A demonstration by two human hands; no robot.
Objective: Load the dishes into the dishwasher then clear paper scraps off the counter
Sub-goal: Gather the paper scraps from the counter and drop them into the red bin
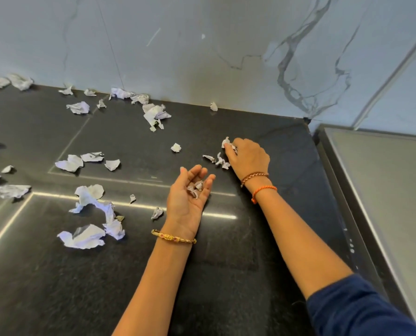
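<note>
Several crumpled white paper scraps lie scattered over the black counter (226, 251). My left hand (187, 200) is held palm up above the counter, fingers loosely curled, cradling small scraps (195, 187) in the palm. My right hand (249, 157) reaches further back, palm down, its fingers pinching a white scrap (226, 142). More small scraps (220, 161) lie just left of that hand. A lone scrap (176, 147) sits further left. Larger pieces (83, 236) lie near the front left. No dishes or dishwasher are in view.
A marbled grey wall (202, 44) backs the counter, with scraps (155, 113) piled along its foot. A steel surface (384, 185) adjoins the counter on the right. Scraps (71, 163) cover the left half of the counter.
</note>
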